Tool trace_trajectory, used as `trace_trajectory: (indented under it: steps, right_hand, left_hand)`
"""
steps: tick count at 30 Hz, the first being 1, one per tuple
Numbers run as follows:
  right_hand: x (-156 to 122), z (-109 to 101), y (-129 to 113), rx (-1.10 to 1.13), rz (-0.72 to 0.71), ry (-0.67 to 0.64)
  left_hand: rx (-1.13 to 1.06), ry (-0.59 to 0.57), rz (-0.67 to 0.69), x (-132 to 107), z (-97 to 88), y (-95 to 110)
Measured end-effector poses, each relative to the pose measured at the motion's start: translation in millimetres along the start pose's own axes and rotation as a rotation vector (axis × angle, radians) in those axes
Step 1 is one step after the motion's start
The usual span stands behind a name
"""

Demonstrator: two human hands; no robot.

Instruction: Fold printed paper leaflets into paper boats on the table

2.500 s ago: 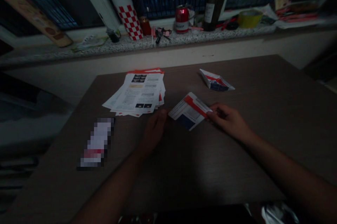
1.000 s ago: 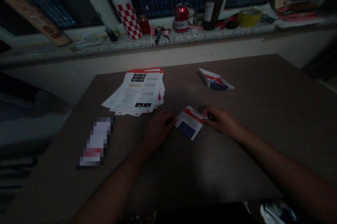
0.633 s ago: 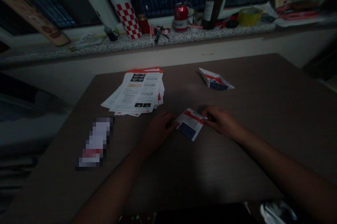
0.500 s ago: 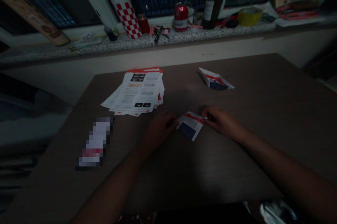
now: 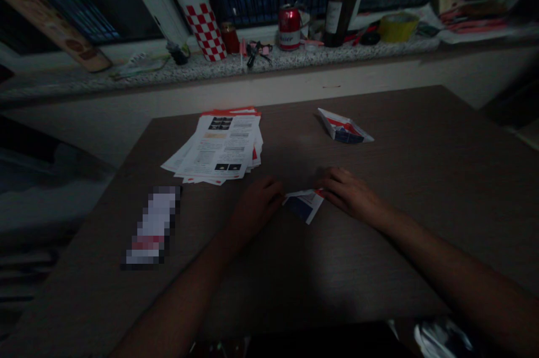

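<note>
A small folded sheet of paper (image 5: 304,206), white with a dark blue patch and a bit of red, lies on the table between my hands. Its far part is folded over toward me. My left hand (image 5: 266,196) pinches its left corner, with the fingers closed. At the right corner my right hand (image 5: 340,189) has its fingers curled down on the paper's edge, thumb below them. Farther off to the right sits a folded paper boat (image 5: 346,127) in the same white, red and blue.
Left of my hands is a fanned stack of printed sheets (image 5: 219,147). A phone (image 5: 154,223), pixelated, lies nearer on the left. On the stone windowsill stand a checkered bottle (image 5: 202,21), a red can (image 5: 288,28), a dark bottle (image 5: 337,15) and yellow tape (image 5: 398,27).
The far corner of the folded paper has come down toward me, so less of its red and white face shows. My right hand has shifted slightly left over the edge.
</note>
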State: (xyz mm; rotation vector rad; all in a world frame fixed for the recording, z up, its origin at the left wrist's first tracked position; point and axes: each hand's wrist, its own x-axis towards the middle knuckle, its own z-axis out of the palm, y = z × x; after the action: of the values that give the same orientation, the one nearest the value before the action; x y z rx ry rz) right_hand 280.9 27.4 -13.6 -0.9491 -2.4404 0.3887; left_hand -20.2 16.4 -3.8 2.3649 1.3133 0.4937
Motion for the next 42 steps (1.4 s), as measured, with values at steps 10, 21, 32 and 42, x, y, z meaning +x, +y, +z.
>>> trace_trajectory:
  steps: [10, 21, 32, 42]
  right_hand:
    - [-2.1, -1.5, -4.8, 0.000, -0.156, -0.083]
    - [-1.0, -4.8, -4.4, 0.062, -0.156, -0.123]
    - [5.1, 4.3, -14.8, 0.219, 0.033, -0.021]
    - [5.9, 16.2, -16.0, 0.128, 0.057, 0.001]
  left_hand:
    - [0.027, 0.011, 0.017, -2.4, 0.5, 0.2]
    - [-0.045, -0.078, 0.254, -8.7, 0.8, 3.0]
    - [-0.075, -0.101, 0.265, -8.6, 0.3, 6.6]
    - [-0.024, -0.094, 0.230, -8.1, 4.5, 6.6]
